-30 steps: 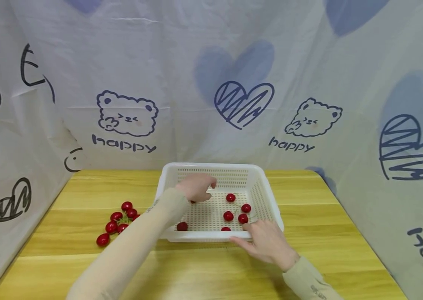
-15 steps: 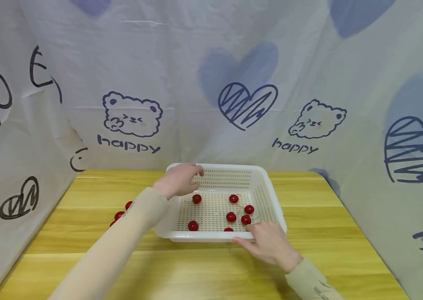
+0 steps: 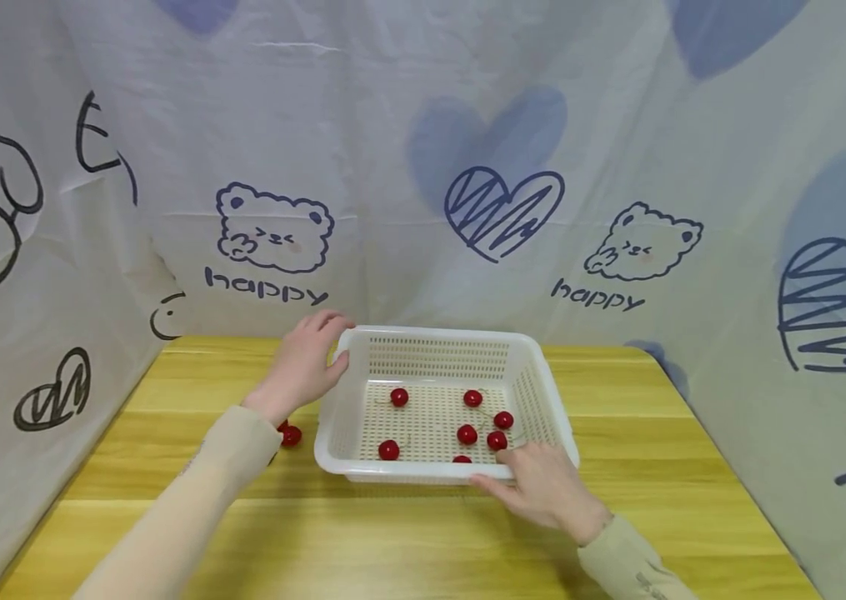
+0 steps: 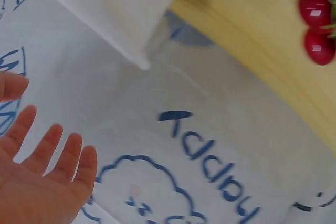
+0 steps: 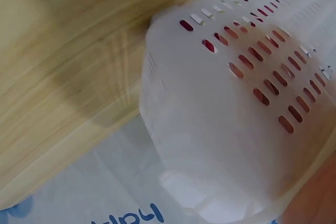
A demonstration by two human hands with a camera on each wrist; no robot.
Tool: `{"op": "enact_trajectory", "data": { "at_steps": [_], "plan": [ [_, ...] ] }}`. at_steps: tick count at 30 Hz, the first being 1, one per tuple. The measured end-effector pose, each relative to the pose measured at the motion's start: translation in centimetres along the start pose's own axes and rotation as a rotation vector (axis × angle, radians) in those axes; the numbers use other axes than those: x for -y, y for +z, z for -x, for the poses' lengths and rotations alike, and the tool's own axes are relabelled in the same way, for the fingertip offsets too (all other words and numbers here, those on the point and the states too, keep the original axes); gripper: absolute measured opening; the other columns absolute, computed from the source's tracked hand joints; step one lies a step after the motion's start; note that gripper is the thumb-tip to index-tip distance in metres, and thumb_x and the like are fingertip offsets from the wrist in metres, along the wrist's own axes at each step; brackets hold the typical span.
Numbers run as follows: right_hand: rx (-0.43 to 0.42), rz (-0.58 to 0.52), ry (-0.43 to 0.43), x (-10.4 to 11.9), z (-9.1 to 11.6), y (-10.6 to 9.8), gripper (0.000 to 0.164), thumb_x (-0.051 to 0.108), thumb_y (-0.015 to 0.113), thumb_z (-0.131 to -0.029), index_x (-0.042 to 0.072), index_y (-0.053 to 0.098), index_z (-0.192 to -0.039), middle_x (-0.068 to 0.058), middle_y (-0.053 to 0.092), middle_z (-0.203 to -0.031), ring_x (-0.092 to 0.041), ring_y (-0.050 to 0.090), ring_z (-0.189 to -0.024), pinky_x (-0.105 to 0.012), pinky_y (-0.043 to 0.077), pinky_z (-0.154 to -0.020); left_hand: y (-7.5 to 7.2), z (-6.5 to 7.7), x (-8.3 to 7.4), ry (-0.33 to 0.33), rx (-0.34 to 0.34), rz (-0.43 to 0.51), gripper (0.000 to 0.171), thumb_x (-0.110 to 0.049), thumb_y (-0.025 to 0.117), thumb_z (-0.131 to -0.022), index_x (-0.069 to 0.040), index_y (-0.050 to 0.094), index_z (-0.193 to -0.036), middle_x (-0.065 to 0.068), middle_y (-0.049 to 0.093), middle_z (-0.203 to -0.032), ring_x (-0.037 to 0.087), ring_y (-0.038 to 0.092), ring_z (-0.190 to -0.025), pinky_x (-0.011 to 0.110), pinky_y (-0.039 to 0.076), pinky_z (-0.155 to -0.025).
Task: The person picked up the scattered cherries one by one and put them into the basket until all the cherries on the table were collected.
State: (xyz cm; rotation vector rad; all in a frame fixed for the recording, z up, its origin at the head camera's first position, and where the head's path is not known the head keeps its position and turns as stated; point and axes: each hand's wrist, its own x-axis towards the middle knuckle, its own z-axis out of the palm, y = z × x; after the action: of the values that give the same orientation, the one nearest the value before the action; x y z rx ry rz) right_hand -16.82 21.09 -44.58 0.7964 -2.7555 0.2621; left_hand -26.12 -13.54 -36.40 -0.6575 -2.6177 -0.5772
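Note:
A white perforated plastic basket point(image 3: 438, 333) stands on the wooden table with several red cherries point(image 3: 467, 434) spread over its floor. My right hand point(image 3: 546, 487) grips the basket's front rim near the right corner, thumb outside and fingers over the inner side. Just outside the left rim, my left hand point(image 3: 298, 367) is raised with nothing in it, its fingers spread and loosely bent. The left wrist view shows that hand's palm point(image 4: 44, 187) with separated fingers. Through the slots in the basket wall point(image 5: 199, 114), the right wrist view shows red cherries and fingers.
More cherries point(image 3: 290, 435) lie on the table point(image 3: 362, 542) left of the basket, partly hidden by my left forearm; several of them point(image 4: 317, 11) show in the left wrist view. A printed white cloth point(image 3: 392, 275) hangs behind the table and along both sides.
My left hand has moved left, out of the basket and past its left rim. A cherry lies inside near where it was. My right hand keeps its hold on the front rim.

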Motion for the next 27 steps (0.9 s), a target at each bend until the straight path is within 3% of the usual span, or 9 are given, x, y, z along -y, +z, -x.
{"op": "enact_trajectory", "data": {
  "at_steps": [4,10,19,27],
  "plan": [
    [0.051,-0.017,-0.017,0.1,-0.5,-0.2,0.051,0.066,0.046,-0.088,0.025,0.038,-0.057,0.013,0.023,-0.048,-0.003,0.024,-0.044,-0.021,0.022,-0.042,-0.2,2.2,2.0,-0.078,-0.027,0.024,0.045,-0.016,0.061,-0.088,-0.005,0.050,-0.130,0.018,0.044,-0.137,0.040,0.040,-0.124,0.060,0.036,-0.098],
    [0.155,-0.051,-0.029,0.4,-1.7,-0.6,0.055,0.071,0.040,-0.087,0.026,0.041,-0.055,0.014,0.028,-0.048,-0.002,0.029,-0.044,-0.022,0.025,-0.042,-0.2,5.4,5.2,-0.187,0.039,0.045,0.048,-0.019,0.057,-0.090,-0.003,0.045,-0.133,0.021,0.042,-0.136,0.042,0.041,-0.121,0.061,0.038,-0.094],
    [0.185,-0.123,-0.106,1.5,-3.3,-0.6,0.050,0.069,0.042,-0.088,0.025,0.054,-0.068,0.013,0.035,-0.051,-0.003,0.037,-0.045,-0.020,0.029,-0.043,0.4,8.7,7.2,-0.209,0.212,0.011,0.043,-0.020,0.063,-0.088,-0.006,0.053,-0.127,0.026,0.044,-0.133,0.048,0.045,-0.113,0.063,0.040,-0.089],
    [0.260,-0.193,-0.111,1.7,-4.1,-0.3,0.054,0.071,0.040,-0.087,0.024,0.054,-0.063,0.012,0.034,-0.050,-0.002,0.032,-0.043,-0.019,0.027,-0.041,0.6,10.8,8.2,-0.211,0.304,0.066,0.035,-0.021,0.071,-0.083,-0.008,0.052,-0.110,0.022,0.050,-0.118,0.036,0.053,-0.096,0.052,0.048,-0.079]
  ]
}}
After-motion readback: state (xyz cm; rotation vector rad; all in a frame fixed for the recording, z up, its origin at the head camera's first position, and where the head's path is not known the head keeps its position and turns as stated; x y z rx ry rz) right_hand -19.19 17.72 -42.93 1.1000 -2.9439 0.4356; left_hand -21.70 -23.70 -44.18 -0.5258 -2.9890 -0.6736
